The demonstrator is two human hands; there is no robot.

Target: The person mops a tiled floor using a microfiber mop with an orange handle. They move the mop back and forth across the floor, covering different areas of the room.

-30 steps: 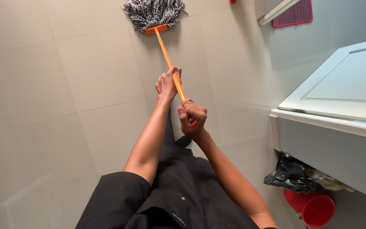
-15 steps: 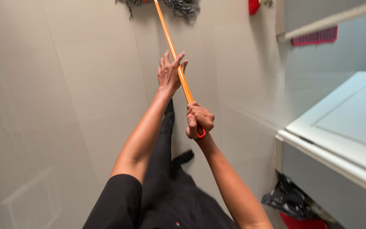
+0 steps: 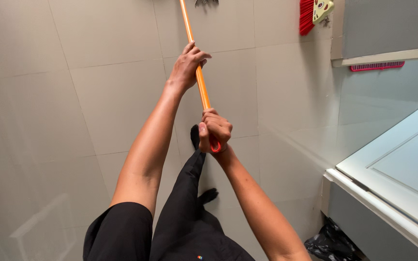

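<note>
Mop handle (image 3: 197, 67) in both hands; red brush (image 3: 307, 16), black bag (image 3: 329, 244) right.

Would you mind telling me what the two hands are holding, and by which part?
Both hold the orange mop handle: the left hand grips it partway down the shaft, the right hand closes around its upper end by the red tip.

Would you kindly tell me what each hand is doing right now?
Left hand: closed around the orange mop handle, farther up the pole.
Right hand: closed around the same handle at its red end.
</note>
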